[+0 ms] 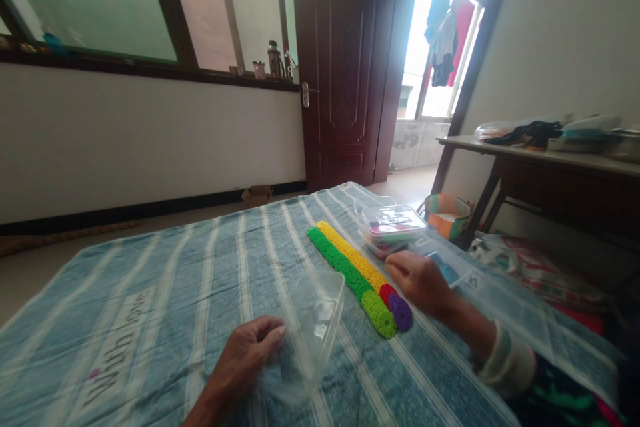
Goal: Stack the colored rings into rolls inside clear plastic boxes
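My left hand [253, 350] is closed on the near-left side of a clear plastic container [327, 320], which is tilted on the bed and blurred at its lower end. Just beyond it lie two long overlapping rows of round, scalloped pieces. One row is green [340, 263] turning lime [379, 315]. The other runs from yellow [353, 252] through red to purple [401, 312]. Over the right side of the rows hovers my right hand [420, 280], its fingers curled together; anything inside them is hidden.
A lidded clear box [395, 220] with colourful contents stands behind my right hand. Clear plastic trays [510, 307] lie to the right on the striped bedspread [175, 293]. Beyond the bed's right edge are an orange-and-green basket [447, 217] and a table [520, 150].
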The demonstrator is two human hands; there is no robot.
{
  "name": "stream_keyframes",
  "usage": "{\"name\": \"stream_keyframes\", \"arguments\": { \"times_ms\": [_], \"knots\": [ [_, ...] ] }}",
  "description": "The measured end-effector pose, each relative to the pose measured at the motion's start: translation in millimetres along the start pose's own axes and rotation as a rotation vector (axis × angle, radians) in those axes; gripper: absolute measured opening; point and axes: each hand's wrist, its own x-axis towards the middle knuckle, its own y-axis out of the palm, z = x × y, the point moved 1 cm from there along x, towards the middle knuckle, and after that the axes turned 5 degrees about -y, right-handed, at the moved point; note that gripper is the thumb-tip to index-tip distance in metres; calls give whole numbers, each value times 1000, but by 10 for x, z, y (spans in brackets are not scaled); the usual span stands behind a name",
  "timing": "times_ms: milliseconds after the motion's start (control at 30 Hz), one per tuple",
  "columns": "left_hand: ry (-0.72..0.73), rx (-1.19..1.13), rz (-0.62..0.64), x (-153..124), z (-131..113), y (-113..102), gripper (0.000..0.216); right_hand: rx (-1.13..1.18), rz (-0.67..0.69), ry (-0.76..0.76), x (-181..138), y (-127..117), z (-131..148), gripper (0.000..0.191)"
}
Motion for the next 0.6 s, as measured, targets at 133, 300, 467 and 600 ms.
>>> {"name": "stream_keyframes", "arguments": {
  "times_ms": [133,300,467,600],
  "knots": [
    [27,187,-66,-75,-94,-191,32,161,-69,-94,-451,288,430,27],
    [35,307,-68,-212,-229,-439,27,213,-50,-307,-619,447,795,31],
    [24,295,-27,-228,-234,-562,24,180,-24,-494,-711,588,953,27],
    [20,343,-31,-177,-164,-619,27,153,-41,-528,-799,697,950,23]
  ]
}}
